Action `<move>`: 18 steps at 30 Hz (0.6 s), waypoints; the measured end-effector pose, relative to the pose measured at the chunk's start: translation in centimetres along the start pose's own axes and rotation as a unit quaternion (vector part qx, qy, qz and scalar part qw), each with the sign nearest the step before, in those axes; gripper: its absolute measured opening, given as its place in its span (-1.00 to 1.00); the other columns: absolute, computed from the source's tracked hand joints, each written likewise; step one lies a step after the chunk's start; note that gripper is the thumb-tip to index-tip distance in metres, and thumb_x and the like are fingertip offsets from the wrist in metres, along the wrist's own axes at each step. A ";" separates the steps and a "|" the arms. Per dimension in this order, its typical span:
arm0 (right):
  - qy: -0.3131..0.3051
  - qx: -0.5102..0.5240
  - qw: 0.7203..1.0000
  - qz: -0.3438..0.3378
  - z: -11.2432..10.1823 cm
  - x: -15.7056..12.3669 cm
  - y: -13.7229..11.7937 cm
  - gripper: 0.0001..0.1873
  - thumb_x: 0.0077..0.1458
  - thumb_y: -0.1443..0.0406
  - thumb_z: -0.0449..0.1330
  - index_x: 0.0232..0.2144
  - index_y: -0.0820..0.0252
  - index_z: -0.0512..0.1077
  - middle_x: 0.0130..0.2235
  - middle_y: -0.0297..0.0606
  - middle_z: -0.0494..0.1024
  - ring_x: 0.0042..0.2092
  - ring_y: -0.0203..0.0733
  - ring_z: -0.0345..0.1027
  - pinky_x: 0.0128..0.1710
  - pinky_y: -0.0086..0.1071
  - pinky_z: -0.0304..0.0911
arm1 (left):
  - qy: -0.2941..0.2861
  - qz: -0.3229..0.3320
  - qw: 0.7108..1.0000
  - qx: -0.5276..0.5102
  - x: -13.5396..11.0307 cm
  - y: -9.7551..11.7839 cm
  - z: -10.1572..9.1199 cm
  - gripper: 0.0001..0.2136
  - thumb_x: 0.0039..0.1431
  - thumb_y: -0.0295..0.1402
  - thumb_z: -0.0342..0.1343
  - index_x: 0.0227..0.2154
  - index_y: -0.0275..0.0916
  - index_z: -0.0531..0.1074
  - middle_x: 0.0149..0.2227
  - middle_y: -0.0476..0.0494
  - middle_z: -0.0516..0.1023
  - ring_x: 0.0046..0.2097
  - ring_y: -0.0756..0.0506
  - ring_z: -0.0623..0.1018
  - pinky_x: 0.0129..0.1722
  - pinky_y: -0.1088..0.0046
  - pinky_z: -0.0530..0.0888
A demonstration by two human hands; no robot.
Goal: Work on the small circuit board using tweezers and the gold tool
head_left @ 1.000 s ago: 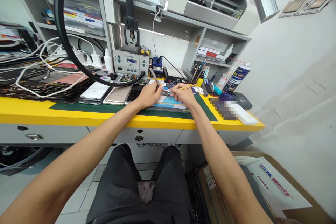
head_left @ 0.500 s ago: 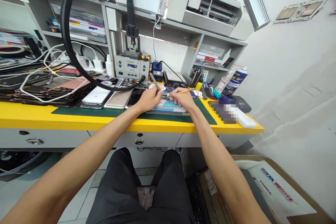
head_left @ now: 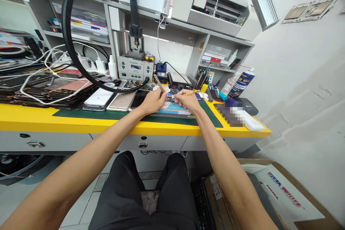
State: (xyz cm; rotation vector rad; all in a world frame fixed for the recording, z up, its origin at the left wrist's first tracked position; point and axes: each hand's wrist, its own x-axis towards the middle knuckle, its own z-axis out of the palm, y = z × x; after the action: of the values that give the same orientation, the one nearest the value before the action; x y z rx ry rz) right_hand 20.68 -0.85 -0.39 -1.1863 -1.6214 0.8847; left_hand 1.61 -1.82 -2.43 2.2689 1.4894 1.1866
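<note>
My left hand (head_left: pixel 152 101) is closed around a pair of metal tweezers (head_left: pixel 159 83) whose free end points up and away. My right hand (head_left: pixel 188 100) pinches a thin yellow-brown stick tool (head_left: pixel 192 93) like a pen. Both tips meet over a small dark part (head_left: pixel 169 97) that sits above a blue work pad (head_left: pixel 174 108) on the green mat (head_left: pixel 88 114). The part itself is too small to make out.
Several phones (head_left: pixel 107 99) and stacked screens (head_left: pixel 40 91) with white cables lie at left on the yellow bench (head_left: pixel 32 119). A soldering station (head_left: pixel 134 66), a black hose, a spray can (head_left: pixel 242 81) and tool pots stand behind. An open cardboard box (head_left: pixel 272 190) is at lower right.
The view has tipped up slightly since the oldest frame. Both hands stay together over the pad, with only tiny shifts of the tool tips.
</note>
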 end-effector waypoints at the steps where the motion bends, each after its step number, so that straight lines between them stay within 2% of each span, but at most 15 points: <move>1: 0.000 -0.001 1.000 0.000 0.0 0.0 0.0 -0.82 -0.02 0.38 0.29 -0.60 0.21 0.40 -0.58 -0.32 0.55 -0.72 -0.44 0.14 -0.83 -0.58 -0.05 | 0.000 -0.001 1.000 0.001 0.0 0.0 0.0 -0.77 0.40 -0.24 0.12 -0.06 -0.30 0.47 -0.12 -0.14 0.57 -0.17 -0.09 0.60 -0.13 0.25 0.58; 18: 0.013 -0.004 1.000 -0.001 0.2 -0.1 -0.1 -0.82 0.01 0.39 0.28 -0.58 0.21 0.39 -0.57 -0.34 0.57 -0.71 -0.44 0.17 -0.82 -0.58 -0.04 | 0.014 0.009 1.000 -0.011 -0.1 0.1 0.0 -0.76 0.40 -0.21 0.09 -0.17 -0.31 0.48 -0.24 -0.08 0.56 -0.23 -0.08 0.57 -0.12 0.25 0.53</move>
State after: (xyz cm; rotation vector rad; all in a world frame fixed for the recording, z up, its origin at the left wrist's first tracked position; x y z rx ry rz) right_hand 20.47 -0.96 -0.36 -1.1974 -1.6060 0.8591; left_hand 1.67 -1.89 -2.47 2.2652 1.4618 1.2371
